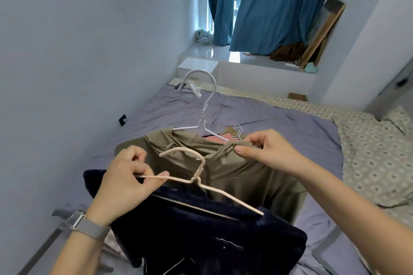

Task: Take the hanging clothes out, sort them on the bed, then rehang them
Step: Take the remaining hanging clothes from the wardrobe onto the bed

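My left hand (129, 182) pinches the left arm of a cream wire hanger (196, 176) above a dark navy fleece garment (201, 236) that lies nearest me. My right hand (266, 152) pinches the waistband of an olive-khaki garment (241, 174) held over the bed. A white hanger (202, 107) stands hooked into the far side of that khaki garment. A pink piece of clothing (215, 139) with more white hanger hooks peeks out behind it. All of this is over the purple-grey bedsheet (279, 123).
A white wall runs along the left of the bed. A patterned quilt (375, 158) covers the bed's right side. At the far end are a white window ledge (201, 51), blue curtains (268, 6), a framed board (321, 33) and a small cardboard box (297, 96).
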Tool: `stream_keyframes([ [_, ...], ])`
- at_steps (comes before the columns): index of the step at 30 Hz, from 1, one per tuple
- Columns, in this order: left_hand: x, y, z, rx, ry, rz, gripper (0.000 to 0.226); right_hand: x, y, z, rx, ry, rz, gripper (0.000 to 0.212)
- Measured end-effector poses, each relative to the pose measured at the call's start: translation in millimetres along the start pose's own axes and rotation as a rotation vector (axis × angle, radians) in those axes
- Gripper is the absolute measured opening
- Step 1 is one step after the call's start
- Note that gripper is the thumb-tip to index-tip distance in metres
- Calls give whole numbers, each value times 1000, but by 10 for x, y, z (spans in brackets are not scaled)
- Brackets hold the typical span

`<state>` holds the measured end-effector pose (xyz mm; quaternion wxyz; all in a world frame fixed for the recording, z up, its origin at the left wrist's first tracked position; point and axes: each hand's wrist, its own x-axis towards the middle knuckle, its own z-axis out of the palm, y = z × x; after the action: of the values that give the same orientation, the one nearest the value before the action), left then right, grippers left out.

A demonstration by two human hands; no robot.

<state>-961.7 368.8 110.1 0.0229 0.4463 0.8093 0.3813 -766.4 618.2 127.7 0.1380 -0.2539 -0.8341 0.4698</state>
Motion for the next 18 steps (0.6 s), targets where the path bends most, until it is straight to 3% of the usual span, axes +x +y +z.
stream_keyframes([
  [4,295,-52,28,-26,-14,24,48,390,-30,-256,28,9,7,21],
  [8,537,-145,265,-29,4,5,48,868,515,-479,22,78,63,25],
  [12,732,-188,624,13,9,-24,44,1442,1252,-711,22,94,116,59],
  [15,884,-151,872,36,18,-70,41,1902,1725,-876,23,78,156,62],
  [18,1153,-29,1154,95,34,-137,42,2317,2172,-963,-142,80,113,34],
])
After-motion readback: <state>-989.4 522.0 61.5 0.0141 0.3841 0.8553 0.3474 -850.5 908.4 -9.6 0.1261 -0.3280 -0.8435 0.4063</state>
